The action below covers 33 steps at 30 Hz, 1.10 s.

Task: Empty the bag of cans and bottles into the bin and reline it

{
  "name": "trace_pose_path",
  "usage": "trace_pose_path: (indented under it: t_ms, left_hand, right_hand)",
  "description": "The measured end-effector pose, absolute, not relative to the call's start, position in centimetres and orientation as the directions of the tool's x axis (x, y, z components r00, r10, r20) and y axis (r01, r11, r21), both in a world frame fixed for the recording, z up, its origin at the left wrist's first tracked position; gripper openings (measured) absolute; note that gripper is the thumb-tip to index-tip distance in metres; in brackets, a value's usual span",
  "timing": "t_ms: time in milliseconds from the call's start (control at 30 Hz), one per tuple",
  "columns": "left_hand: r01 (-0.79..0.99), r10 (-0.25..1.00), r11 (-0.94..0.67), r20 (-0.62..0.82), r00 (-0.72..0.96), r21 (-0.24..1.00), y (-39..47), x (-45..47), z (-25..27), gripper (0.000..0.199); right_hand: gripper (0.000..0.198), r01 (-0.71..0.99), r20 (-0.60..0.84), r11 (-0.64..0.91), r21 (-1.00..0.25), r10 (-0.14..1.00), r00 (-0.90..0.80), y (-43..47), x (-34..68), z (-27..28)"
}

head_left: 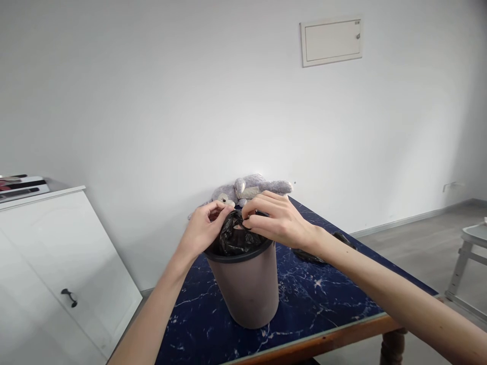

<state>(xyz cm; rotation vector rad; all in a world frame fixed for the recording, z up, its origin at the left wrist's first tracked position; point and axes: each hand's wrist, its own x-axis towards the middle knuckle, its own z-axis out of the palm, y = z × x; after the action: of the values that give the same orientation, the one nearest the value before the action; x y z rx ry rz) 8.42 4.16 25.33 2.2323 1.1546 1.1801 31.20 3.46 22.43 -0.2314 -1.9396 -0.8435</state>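
A grey-brown trash can [245, 289] with a black rim stands upright on a table covered in blue marble pattern. Inside it sits a black garbage bag [238, 243], its top gathered up between my hands. My left hand [205, 225] pinches the bag's edge at the left of the opening. On the right, my right hand [276, 218] has its fingers curled and pinched on the bag's gathered top. Something pale shows in the bag's opening, too small to make out.
Behind the can, a grey plush toy [251, 187] lies against the wall. Another black plastic bag [310, 256] rests on the blue table [323, 289], partly behind my right forearm. A white cabinet [68, 263] is at the left, and a grey chair or stool [467, 253] at the right.
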Motion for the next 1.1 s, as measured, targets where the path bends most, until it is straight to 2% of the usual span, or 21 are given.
trace_pose_path:
  t_ms: [100,233,333,433,533,633,767,833,900,967,1100]
  left_hand:
    - [0.568,0.795,-0.59,0.537,0.283,0.574,4.7,7.8,25.1,0.049]
    - [0.687,0.785,-0.564,0.556,0.273,0.458,5.1,6.7,25.1,0.049]
    - [0.746,0.74,-0.573,0.606,0.292,0.339,5.6,5.6,25.0,0.049]
    - [0.78,0.744,-0.55,0.599,0.296,0.298,6.0,4.4,24.7,0.052]
    - [0.787,0.776,-0.522,0.566,0.278,0.328,6.0,3.5,24.1,0.054]
    - [0.757,0.809,-0.499,0.54,0.232,0.423,5.3,3.0,23.6,0.053]
    - [0.61,0.833,-0.505,0.531,0.158,0.611,5.1,2.5,22.6,0.051]
    - [0.482,0.823,-0.514,0.566,0.045,0.709,5.9,2.0,21.2,0.054]
    - [0.384,0.799,-0.502,0.586,-0.137,0.775,7.2,1.1,18.9,0.058]
    - [0.404,0.791,-0.41,0.539,-0.288,0.818,8.7,0.0,15.7,0.062]
    - [0.49,0.858,-0.232,0.414,-0.305,0.84,10.8,-2.4,9.3,0.057]
  right_hand:
    - [0.02,0.436,0.86,0.812,0.387,-0.147,-0.489,2.9,31.5,21.9]
    - [0.014,0.342,0.904,0.912,0.225,-0.065,-0.422,2.3,32.3,21.1]
    - [0.012,0.289,0.921,0.952,0.099,0.022,-0.389,1.8,33.1,20.5]
    - [0.012,0.242,0.92,0.969,-0.058,0.146,-0.365,1.0,34.1,19.8]
    - [0.013,0.14,0.908,0.952,-0.272,0.302,-0.29,0.5,35.1,18.9]
    - [0.018,0.059,0.864,0.892,-0.449,0.45,-0.227,0.8,35.9,18.5]
    - [0.023,0.132,0.731,0.778,-0.614,0.623,-0.278,2.1,36.2,19.8]
    - [0.027,0.163,0.692,0.773,-0.613,0.625,-0.361,2.7,35.9,21.0]
    - [0.038,0.184,0.681,0.804,-0.566,0.581,-0.445,3.0,35.4,22.2]
    - [0.038,0.245,0.666,0.839,-0.487,0.538,-0.517,3.4,34.7,23.3]
    - [0.031,0.36,0.58,0.893,-0.27,0.45,-0.679,5.1,32.7,24.2]
